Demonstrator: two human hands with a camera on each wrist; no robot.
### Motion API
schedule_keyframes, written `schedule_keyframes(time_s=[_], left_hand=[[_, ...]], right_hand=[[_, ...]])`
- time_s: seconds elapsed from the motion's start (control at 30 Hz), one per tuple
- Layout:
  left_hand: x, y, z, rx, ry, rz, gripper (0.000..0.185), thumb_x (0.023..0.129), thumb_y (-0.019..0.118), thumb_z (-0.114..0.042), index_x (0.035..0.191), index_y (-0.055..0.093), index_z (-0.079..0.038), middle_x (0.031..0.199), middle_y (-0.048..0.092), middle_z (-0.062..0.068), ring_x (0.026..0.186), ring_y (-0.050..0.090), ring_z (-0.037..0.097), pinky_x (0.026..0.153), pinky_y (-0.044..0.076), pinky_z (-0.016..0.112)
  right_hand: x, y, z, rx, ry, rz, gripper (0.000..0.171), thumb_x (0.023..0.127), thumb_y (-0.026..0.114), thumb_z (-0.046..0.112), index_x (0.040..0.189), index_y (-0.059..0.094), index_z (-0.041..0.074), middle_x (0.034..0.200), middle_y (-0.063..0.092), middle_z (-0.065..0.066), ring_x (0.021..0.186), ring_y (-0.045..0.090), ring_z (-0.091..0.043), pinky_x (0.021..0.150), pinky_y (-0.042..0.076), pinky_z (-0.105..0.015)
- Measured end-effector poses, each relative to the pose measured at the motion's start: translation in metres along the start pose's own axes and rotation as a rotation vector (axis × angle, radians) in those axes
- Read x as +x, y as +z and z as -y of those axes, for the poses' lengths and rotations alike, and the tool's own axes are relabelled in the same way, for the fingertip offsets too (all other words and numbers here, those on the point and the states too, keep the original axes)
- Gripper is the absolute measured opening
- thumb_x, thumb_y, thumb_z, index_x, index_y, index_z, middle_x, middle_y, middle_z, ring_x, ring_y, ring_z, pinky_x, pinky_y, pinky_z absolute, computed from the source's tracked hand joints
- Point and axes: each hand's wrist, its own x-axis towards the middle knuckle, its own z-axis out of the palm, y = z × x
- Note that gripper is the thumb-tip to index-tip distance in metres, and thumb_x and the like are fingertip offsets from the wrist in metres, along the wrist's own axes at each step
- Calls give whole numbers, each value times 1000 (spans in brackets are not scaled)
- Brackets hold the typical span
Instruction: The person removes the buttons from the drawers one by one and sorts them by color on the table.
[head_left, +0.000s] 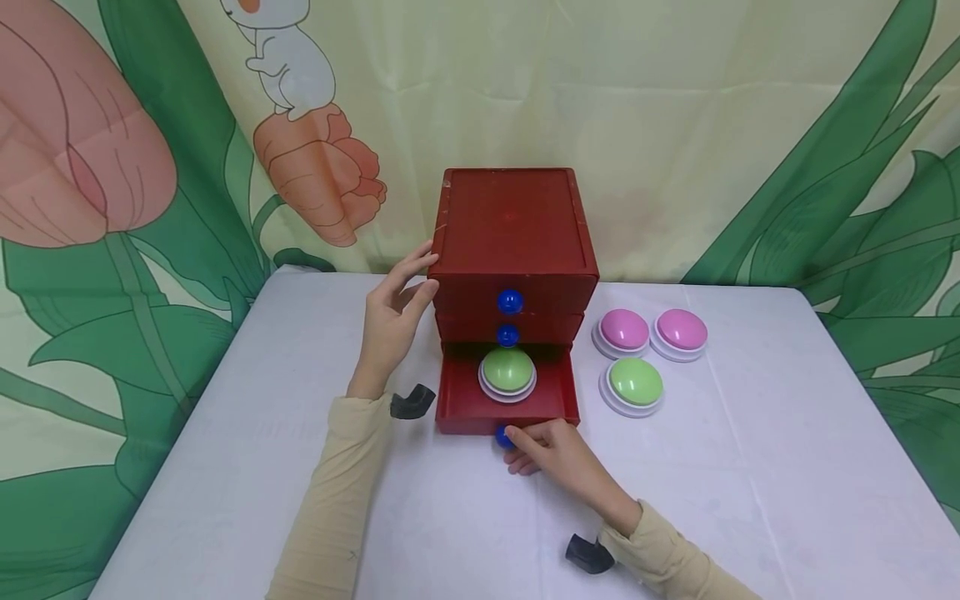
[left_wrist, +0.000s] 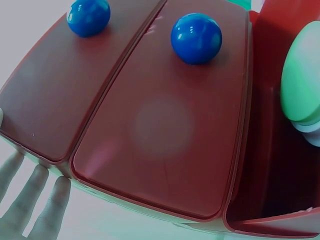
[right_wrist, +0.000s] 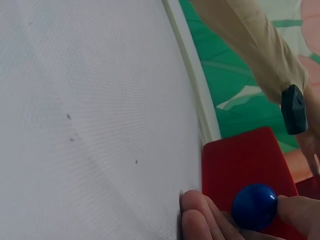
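A dark red chest of three drawers (head_left: 512,242) stands at the middle back of the table. Its bottom drawer (head_left: 507,407) is pulled out and holds a green dome button (head_left: 507,372). My right hand (head_left: 551,454) pinches that drawer's blue knob (right_wrist: 254,206) between thumb and fingers. The two upper drawers are closed, each with a blue knob (left_wrist: 196,38). My left hand (head_left: 393,321) rests with straight fingers (left_wrist: 35,200) against the chest's left side.
Two pink dome buttons (head_left: 624,331) (head_left: 681,332) and one green dome button (head_left: 635,384) lie on the white table (head_left: 750,467) right of the chest. A printed backdrop with leaves and a carrot hangs behind.
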Motion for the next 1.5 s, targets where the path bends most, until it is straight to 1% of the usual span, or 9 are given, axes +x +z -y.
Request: schedule_keyframes(time_s=[0.1,0.23,0.33,0.67,0.9,1.13,1.4,1.5], left_hand=[[0,0,0,-5,3,-1,36,96,59,1,133,59,4,149,50,12,136,48,21,105,46,50],[0,0,0,-10,7,-3,37,96,59,2,133,58,4,149,50,13,135,49,21,104,49,40],[0,0,0,-10,6,-5,37,96,59,2,133,58,5,149,50,14,135,49,22,103,49,35],[0,1,1,-11,10,-5,37,96,59,3,132,58,5,148,50,13,135,49,22,102,50,31],[0,1,1,-6,10,-6,37,96,60,1,133,58,5,149,50,13,135,49,22,103,50,35],[0,0,1,-3,7,-8,37,96,59,1,132,58,5,149,50,13,135,49,22,102,50,32],[1,0,0,-3,-2,-5,36,96,59,2,133,59,4,149,50,13,135,49,21,104,48,47],[1,0,0,-2,-3,-4,36,96,59,1,133,59,4,149,50,13,136,48,21,104,48,47]], right_hand=[[-1,1,0,5,-4,4,36,99,61,27,92,75,-5,80,74,-13,68,73,-20,65,60,-28],[-4,1,1,3,6,7,35,99,61,28,93,75,-4,81,74,-12,68,73,-21,66,60,-28],[-5,2,2,-3,15,9,35,99,61,28,94,76,-3,81,74,-12,68,73,-21,66,60,-27],[-9,5,3,-5,29,8,36,99,61,30,95,75,-3,82,75,-11,69,73,-20,66,60,-26],[-11,6,3,7,26,12,36,100,61,30,95,75,-3,82,74,-12,70,73,-21,66,60,-27],[-15,8,3,3,29,19,37,100,60,29,96,75,-4,82,75,-12,70,73,-21,67,60,-27],[-20,10,4,9,35,19,35,99,61,29,97,75,-3,83,75,-11,70,73,-20,67,60,-27],[-21,10,4,17,36,25,34,99,61,28,99,75,-3,83,75,-11,70,73,-21,67,60,-27]])
